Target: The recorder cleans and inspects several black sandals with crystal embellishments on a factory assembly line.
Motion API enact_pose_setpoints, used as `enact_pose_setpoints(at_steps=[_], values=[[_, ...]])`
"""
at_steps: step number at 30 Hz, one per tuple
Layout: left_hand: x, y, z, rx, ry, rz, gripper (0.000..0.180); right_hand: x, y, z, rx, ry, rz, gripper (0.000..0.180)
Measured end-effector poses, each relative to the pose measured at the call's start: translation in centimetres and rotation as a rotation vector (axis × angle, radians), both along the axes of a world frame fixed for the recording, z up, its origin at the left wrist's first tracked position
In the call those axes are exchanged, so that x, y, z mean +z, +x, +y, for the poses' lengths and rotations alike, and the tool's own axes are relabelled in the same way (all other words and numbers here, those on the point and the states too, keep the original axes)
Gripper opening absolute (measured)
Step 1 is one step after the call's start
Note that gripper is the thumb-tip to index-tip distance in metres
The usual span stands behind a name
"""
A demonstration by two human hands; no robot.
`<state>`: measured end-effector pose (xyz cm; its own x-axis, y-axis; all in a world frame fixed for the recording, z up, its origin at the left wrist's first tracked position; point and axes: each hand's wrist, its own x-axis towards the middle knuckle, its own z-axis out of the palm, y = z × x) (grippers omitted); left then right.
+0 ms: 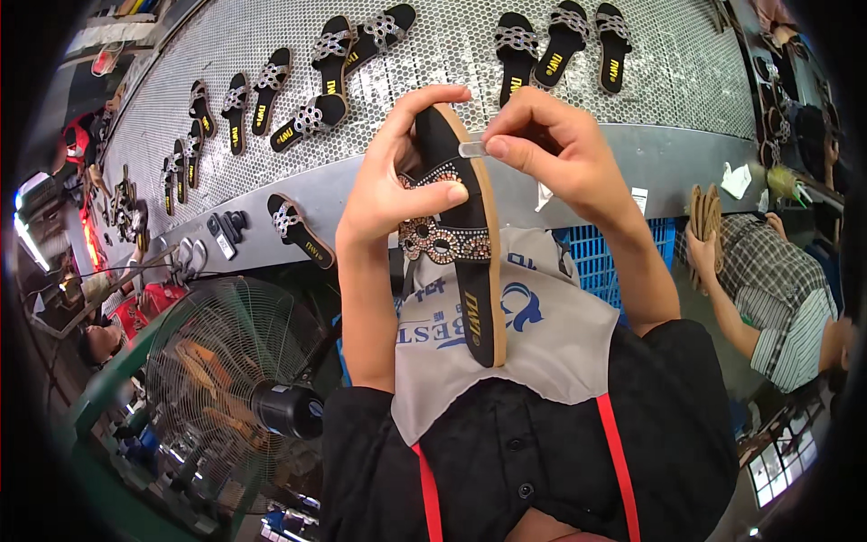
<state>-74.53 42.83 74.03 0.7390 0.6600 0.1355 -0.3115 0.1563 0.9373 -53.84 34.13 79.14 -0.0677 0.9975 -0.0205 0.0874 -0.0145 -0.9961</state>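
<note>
My left hand (379,181) is closed around the front of a black sandal (473,303) with a tan sole edge and jewelled straps. The thumb lies across the upper strap and the fingers wrap behind the toe. The sandal stands almost upright in front of my grey apron (564,334), toe away from me. Between thumb and fingertips, my right hand (569,158) pinches a small, flat, translucent strip (470,149). One end of that strip touches the sandal's right edge, just beyond the upper strap. What material it is, I cannot tell.
Several black sandals with silvery straps lie on the perforated conveyor (433,68); one sandal (298,230) rests on its grey metal border. A large fan (226,379) stands at lower left. A blue crate (623,266) is below the border. At right, a co-worker (768,280) holds tan soles (702,226).
</note>
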Motion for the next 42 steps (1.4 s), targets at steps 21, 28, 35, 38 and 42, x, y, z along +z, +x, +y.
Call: enact_pose_setpoints(at_steps=[21,28,35,38,42], values=[[-0.1,-5.6,1.3,0.022,-0.087,-0.084,0.081,1.7,-5.7,1.9,-0.006,0.201,-0.195,0.007],[0.5,-6.2,1.2,-0.012,-0.047,-0.082,0.080,2.1,-6.2,1.4,0.045,0.107,-0.168,0.005],[0.1,-6.5,1.7,-0.001,-0.090,-0.053,0.080,1.9,-5.7,-0.4,0.069,0.170,-0.145,0.004],[0.1,-5.8,1.6,0.004,-0.067,-0.065,0.080,2.2,-6.6,0.8,-0.058,0.130,-0.131,0.004],[0.3,-5.9,1.7,-0.002,-0.075,-0.070,0.080,2.2,-6.1,1.3,-0.018,0.144,-0.190,0.005]])
